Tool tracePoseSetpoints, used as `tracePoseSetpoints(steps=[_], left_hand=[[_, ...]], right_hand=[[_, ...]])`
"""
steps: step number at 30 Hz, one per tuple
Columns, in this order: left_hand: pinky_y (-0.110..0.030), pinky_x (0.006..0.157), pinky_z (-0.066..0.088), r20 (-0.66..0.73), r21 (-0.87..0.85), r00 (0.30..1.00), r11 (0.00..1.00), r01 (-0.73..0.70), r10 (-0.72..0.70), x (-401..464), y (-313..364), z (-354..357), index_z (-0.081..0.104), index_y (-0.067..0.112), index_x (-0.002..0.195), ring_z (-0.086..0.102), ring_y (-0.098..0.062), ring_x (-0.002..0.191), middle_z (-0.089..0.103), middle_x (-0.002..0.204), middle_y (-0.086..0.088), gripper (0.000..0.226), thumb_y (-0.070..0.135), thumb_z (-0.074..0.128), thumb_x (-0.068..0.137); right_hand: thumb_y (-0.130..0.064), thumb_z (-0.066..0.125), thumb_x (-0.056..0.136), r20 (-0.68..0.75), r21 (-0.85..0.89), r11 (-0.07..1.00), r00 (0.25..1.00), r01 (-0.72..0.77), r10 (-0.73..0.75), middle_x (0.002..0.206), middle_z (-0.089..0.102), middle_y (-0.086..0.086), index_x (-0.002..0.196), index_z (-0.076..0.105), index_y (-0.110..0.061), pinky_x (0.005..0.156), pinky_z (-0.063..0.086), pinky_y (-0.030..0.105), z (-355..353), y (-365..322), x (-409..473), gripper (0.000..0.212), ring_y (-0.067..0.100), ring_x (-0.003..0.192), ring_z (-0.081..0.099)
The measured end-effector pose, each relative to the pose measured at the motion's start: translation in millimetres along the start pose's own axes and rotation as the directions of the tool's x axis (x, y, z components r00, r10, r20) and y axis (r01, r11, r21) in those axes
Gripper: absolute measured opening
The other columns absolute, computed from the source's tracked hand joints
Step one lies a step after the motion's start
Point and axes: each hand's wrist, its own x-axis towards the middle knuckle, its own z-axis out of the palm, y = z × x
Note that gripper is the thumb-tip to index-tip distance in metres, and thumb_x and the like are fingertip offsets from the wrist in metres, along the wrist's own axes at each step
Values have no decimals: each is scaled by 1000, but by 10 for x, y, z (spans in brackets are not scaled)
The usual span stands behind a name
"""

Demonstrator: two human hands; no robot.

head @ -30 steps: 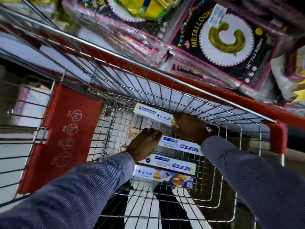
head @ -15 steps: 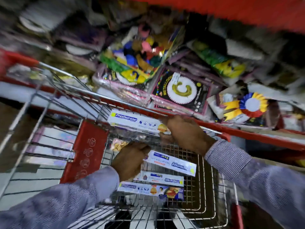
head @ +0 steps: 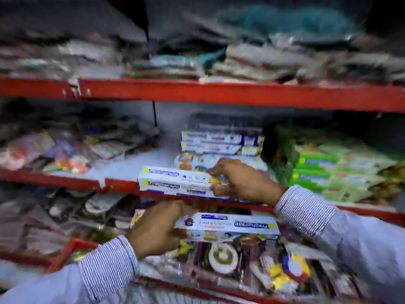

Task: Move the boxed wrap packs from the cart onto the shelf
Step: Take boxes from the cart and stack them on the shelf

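My right hand (head: pixel 243 183) grips the right end of a white boxed wrap pack (head: pixel 175 182), held level at the front lip of the middle shelf (head: pixel 122 170). My left hand (head: pixel 155 229) holds the left end of a second white wrap pack (head: pixel 228 226) lower down, below that shelf's red edge. A stack of several like packs (head: pixel 214 145) lies on the middle shelf just behind the right hand's pack. The view is blurred. The cart is out of sight.
Green packs (head: pixel 328 170) fill the shelf right of the stack, with mixed party goods (head: pixel 65 150) at its left. A red shelf edge (head: pixel 219 93) runs above. Balloon packets (head: pixel 223 255) crowd the lower shelf under my left hand.
The view has swung up from the cart to the shelves. Both hands have lifted a wrap pack each out of the cart, and the right one has reached the middle shelf's edge.
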Motion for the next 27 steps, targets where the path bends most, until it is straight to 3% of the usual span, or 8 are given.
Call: tracePoseSetpoints(steps=[4,8,12,14,16,19,22,27], left_hand=[[-19,94,45,9,-19,1000,1000,-12,12,417,-13,-288,62,33,125,59,-10,117,66,126,12,54,26,75,73],[-29,101,47,41,-64,999,998,-4,7,798,-24,-422,61,33,128,55,-15,126,61,136,5,55,29,75,75],[-26,99,47,83,-46,996,999,26,-22,1087,-112,-399,59,30,132,56,-14,123,60,138,8,54,30,76,81],[-26,100,46,88,-58,995,997,49,-44,1160,-148,-356,59,29,133,55,-14,123,59,138,8,55,30,77,81],[-26,100,46,91,-67,994,996,66,-60,1222,-227,-309,58,29,132,56,-14,122,61,137,8,55,31,77,80],[-27,102,46,105,-80,992,994,74,-65,1299,-327,-249,59,31,131,56,-14,122,61,136,8,55,31,77,79],[-29,103,46,100,-92,993,993,79,-70,1361,-410,-194,59,33,130,56,-13,121,61,136,9,55,31,77,78],[-29,104,45,89,-112,994,990,80,-70,1483,-479,-124,58,33,132,53,-15,126,58,138,9,57,30,79,79]], right_hand=[[-37,66,84,-28,4,1000,999,-19,19,99,53,-1,103,64,-23,76,40,31,-310,191,248,24,24,98,57],[-32,64,85,-49,-17,998,997,-64,63,96,61,11,91,63,-9,74,43,36,-433,500,572,24,25,87,56],[-29,61,84,-4,-3,986,986,-167,167,80,57,10,71,55,-14,71,45,37,-283,859,950,20,28,76,55],[-28,61,85,23,2,980,980,-198,198,98,58,10,83,63,-15,81,46,37,-180,963,1050,13,28,92,56],[-27,61,87,29,10,976,975,-220,219,122,56,19,113,65,-7,92,47,38,-66,1088,1163,33,32,110,55],[-27,61,85,46,-14,961,960,-276,276,105,58,21,97,65,-3,84,49,40,68,1219,1280,27,34,97,59],[-34,59,79,39,6,942,942,-335,334,80,54,11,72,54,-19,74,48,39,174,1354,1356,17,30,80,60],[-25,63,81,-48,-75,959,961,-274,271,114,69,21,110,67,1,94,54,46,185,1470,1339,39,31,105,66]])
